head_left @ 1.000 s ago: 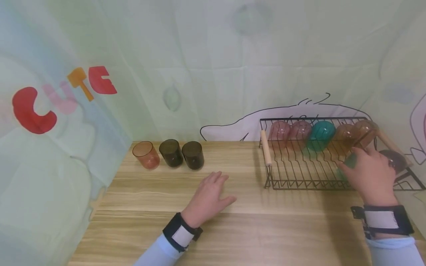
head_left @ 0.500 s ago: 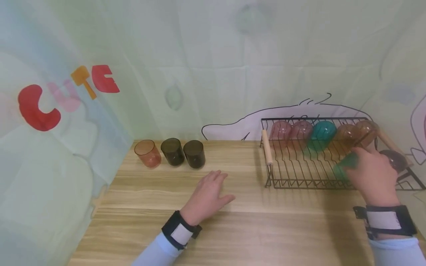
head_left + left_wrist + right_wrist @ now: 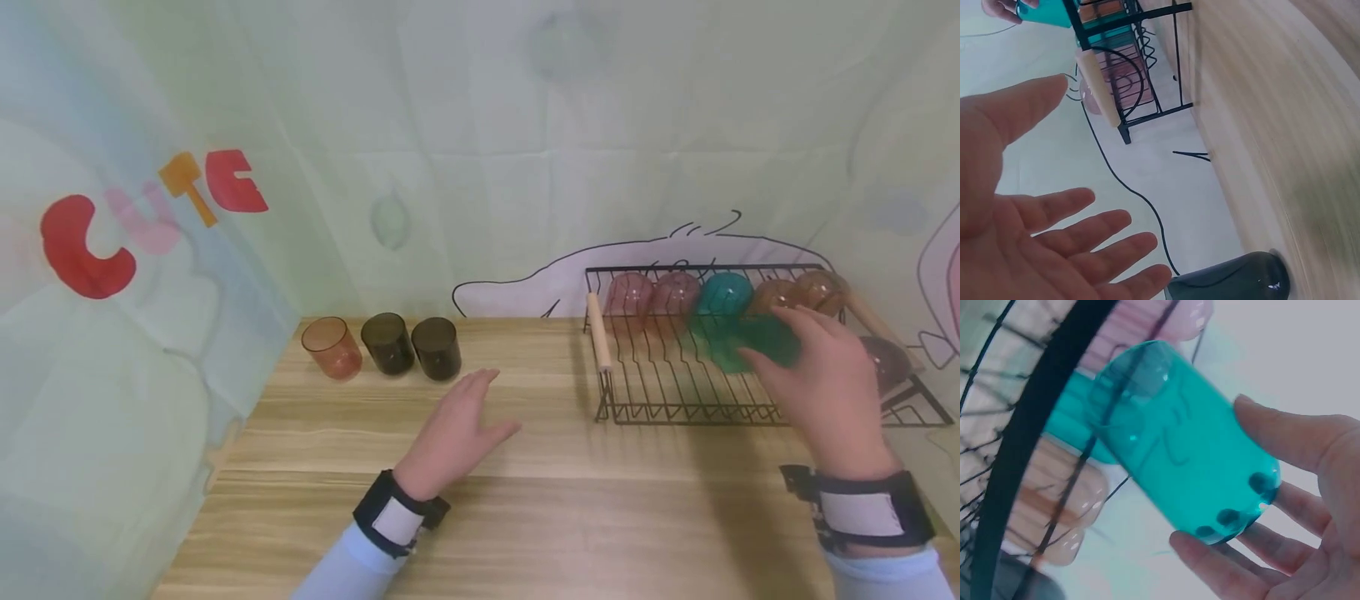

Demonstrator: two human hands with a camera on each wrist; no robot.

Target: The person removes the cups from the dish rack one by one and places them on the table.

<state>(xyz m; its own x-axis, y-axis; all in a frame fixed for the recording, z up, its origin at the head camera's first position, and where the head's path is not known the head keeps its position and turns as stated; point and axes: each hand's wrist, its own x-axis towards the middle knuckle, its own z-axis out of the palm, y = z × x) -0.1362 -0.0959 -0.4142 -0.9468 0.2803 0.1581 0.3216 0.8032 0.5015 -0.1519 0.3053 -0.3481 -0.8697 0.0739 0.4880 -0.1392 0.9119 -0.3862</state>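
Note:
My right hand [image 3: 828, 387] grips a teal glass [image 3: 1172, 444] round its base end, thumb on one side and fingers on the other. The glass is tilted, its mouth pointing left over the dish rack [image 3: 690, 422]. In the rack's back row, upside down, are two pink glasses [image 3: 628, 293], another teal glass [image 3: 724, 292] and two amber glasses [image 3: 776, 296]. A dark purplish glass [image 3: 888, 364] sits at the rack's right end, partly behind my hand. My left hand [image 3: 452, 437] is over the table, fingers extended and thumb apart, holding nothing.
At the table's back left stand an orange glass [image 3: 332, 348] and two dark glasses [image 3: 387, 343], mouths up. The black wire rack has a wooden handle [image 3: 598, 332] on its left side. A printed curtain [image 3: 495, 233] hangs behind the wooden table [image 3: 585, 533].
The teal glass has come up from the rack's front right and swung leftward, tilting, with my right hand. My left hand has shifted slightly left.

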